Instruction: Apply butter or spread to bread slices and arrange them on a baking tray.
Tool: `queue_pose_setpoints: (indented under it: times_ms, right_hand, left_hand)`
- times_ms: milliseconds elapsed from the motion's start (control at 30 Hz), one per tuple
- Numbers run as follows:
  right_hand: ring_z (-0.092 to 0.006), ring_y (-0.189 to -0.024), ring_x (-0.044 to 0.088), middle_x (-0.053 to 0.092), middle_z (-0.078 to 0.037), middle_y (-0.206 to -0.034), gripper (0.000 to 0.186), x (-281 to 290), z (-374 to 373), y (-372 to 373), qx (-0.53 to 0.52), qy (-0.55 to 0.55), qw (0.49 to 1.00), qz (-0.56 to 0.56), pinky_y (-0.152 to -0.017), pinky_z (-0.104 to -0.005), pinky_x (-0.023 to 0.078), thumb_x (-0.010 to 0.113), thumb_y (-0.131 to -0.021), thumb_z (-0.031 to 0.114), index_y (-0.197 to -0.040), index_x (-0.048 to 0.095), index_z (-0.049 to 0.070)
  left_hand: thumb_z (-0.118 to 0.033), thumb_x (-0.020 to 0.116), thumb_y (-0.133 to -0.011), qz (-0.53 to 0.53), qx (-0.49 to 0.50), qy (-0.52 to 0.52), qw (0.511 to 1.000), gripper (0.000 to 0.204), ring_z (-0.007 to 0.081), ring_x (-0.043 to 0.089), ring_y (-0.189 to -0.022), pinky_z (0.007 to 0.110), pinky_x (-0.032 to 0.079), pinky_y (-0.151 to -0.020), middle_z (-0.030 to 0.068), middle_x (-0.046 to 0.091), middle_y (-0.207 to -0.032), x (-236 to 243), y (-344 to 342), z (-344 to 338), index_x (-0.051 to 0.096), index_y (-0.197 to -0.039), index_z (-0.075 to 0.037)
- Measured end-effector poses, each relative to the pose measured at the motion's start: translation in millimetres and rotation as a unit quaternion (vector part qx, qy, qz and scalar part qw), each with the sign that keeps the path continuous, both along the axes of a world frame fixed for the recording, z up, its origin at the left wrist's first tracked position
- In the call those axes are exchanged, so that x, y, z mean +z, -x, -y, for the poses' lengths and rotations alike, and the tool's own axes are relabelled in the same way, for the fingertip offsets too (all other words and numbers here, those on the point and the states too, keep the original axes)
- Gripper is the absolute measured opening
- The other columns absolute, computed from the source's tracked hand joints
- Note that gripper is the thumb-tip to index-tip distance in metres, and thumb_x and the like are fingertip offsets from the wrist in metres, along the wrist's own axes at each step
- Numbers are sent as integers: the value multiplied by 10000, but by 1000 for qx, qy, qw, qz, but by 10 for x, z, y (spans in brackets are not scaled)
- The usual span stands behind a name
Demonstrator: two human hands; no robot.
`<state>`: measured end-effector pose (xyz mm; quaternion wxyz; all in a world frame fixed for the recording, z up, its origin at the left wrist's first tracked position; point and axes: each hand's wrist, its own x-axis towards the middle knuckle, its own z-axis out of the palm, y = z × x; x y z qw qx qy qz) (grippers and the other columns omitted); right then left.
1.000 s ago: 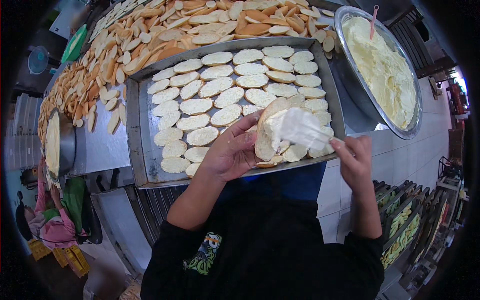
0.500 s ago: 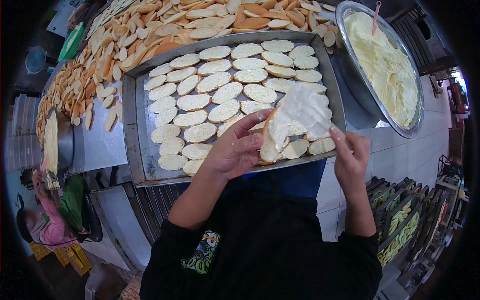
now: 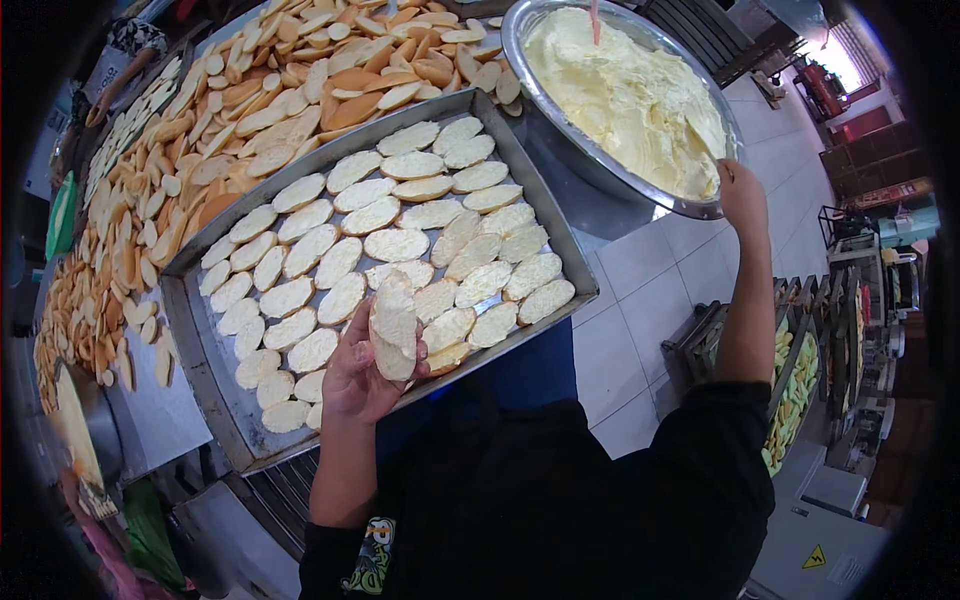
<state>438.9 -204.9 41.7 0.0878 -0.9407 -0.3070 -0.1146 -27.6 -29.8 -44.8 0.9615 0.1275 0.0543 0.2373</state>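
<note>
Your left hand, eight o'clock, grips oval beige bread slice: pinch edges lightly. Right hand, two o'clock: can't tell grip.

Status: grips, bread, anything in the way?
Left grip: holding one bread slice over near edge of tray. Right grip: at rim of bowl, hold unclear. Tray mostly filled with cream-topped slices. Nothing seen blocking either.

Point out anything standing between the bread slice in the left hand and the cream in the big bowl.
Seen from above, the tray's right wall and the bowl's near rim lie between the held bread slice and the cream. I see nothing else blocking; this view cannot settle whether the slice is held above both.
</note>
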Motion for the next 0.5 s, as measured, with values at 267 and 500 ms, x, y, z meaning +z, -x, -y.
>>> queue_pose_setpoints:
  times_ms: [267,500]
  right_hand:
    - [-37,-531,343,431,20,-645,328,84,188,562,6,-393,818,-419,-472,-179,288,455,-891,201,-1102,519,-42]
    - [-78,-585,407,469,-14,-707,302,-180,-49,1776,159,-414,793,-418,-510,-195,331,451,-879,106,-1154,483,-14]
  left_hand:
    - [-143,561,-777,-9,-27,11,1000,561,305,537,-939,389,517,-732,219,470,-1110,36,-146,-30,323,-1279,-73]
    - [-141,533,-794,2,-49,8,999,588,244,508,-1039,386,484,-810,161,446,-1179,188,-399,-72,246,-1304,-75]
